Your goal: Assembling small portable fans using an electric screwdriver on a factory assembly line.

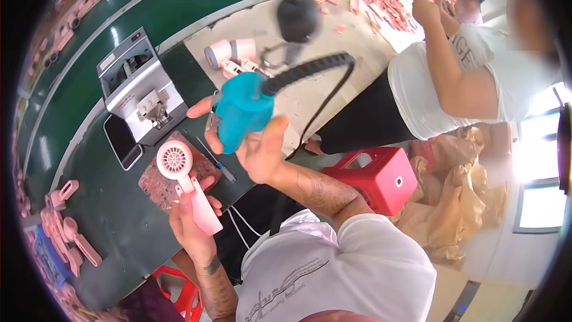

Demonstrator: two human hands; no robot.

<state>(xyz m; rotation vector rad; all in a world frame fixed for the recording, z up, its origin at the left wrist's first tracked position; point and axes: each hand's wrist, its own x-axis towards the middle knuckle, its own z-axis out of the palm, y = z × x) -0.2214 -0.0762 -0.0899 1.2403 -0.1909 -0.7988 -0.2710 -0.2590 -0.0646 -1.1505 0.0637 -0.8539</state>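
Observation:
My left hand (pixel 192 226) grips a pink handheld fan (pixel 204 207) by its handle, with the round grille head pointing away from me. My right hand (pixel 259 154) is wrapped round a teal power tool (pixel 243 107) with a black ribbed cord sleeve (pixel 313 70); its working end is hidden beneath the body. The tool is held up above the bench, to the right of the fan and apart from it. Under the fan lies a worn reddish work pad (pixel 156 183). A blue-handled screwdriver (pixel 225 170) rests beside the pad.
A grey machine (pixel 145 86) and a phone (pixel 122 142) sit on the dark bench. Pink fans (pixel 70 232) lie at left, and loose pink parts (pixel 381 6) at far right. A blurred black round object (pixel 299 16) is beyond the tool. A co-worker (pixel 453 77) stands near a red stool (pixel 381 180).

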